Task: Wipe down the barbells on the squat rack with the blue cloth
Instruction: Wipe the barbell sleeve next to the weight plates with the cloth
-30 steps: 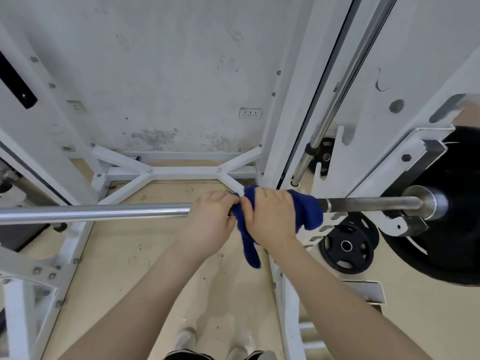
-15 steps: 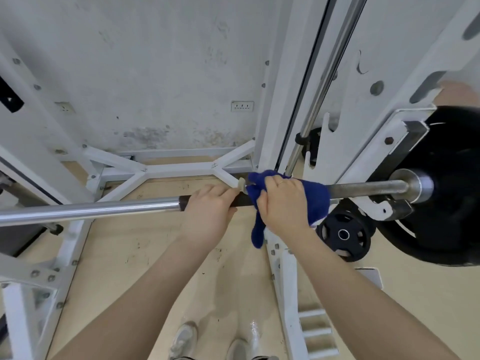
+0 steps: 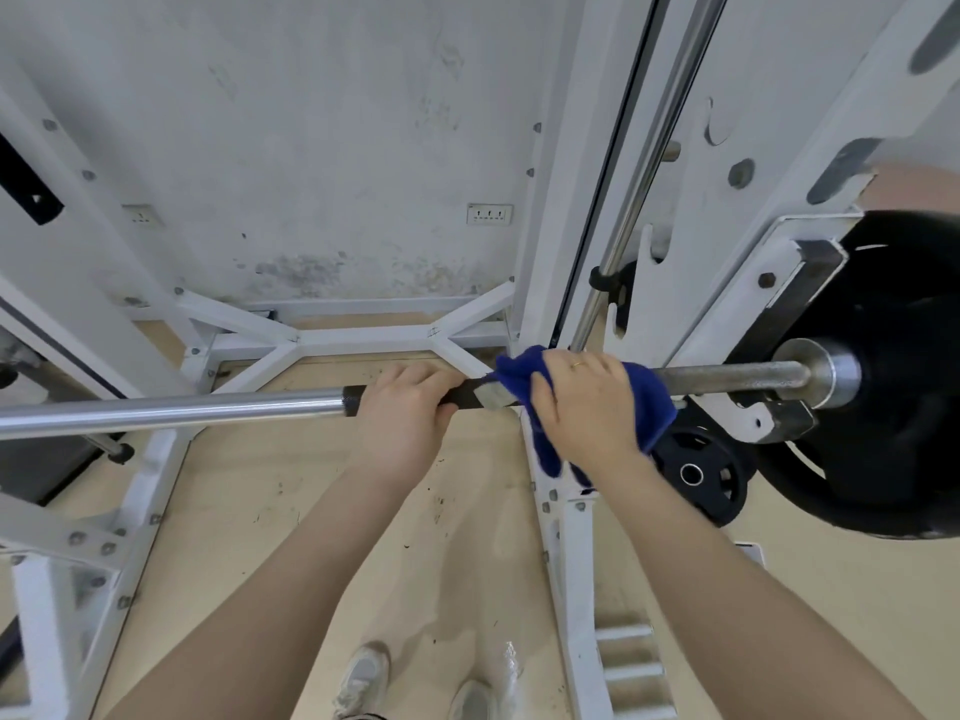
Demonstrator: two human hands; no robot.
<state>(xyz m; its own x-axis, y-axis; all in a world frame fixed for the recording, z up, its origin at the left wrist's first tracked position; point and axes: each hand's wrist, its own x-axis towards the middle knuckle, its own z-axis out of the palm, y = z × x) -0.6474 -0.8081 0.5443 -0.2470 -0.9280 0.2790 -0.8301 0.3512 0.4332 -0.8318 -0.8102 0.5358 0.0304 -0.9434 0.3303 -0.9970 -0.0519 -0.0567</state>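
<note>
Stained white wall [image 3: 311, 148] and pale wooden floor [image 3: 249, 485] back a white squat rack [image 3: 130, 491]. From the left, the barbell [image 3: 171, 407] runs level as a bright chrome shaft, then turns dark and textured where the left hand [image 3: 402, 410] is closed round it, steadying it. Just to the right, the right hand [image 3: 584, 407] is curled over the blue cloth [image 3: 641, 402], pressing it around the bar, loose ends hanging below. Beyond, the duller shaft reaches a black weight plate [image 3: 909, 407] on the sleeve. Rigid and heavy, the bar will likely stay put; the soft, limp cloth wants bunching tight round the steel
</note>
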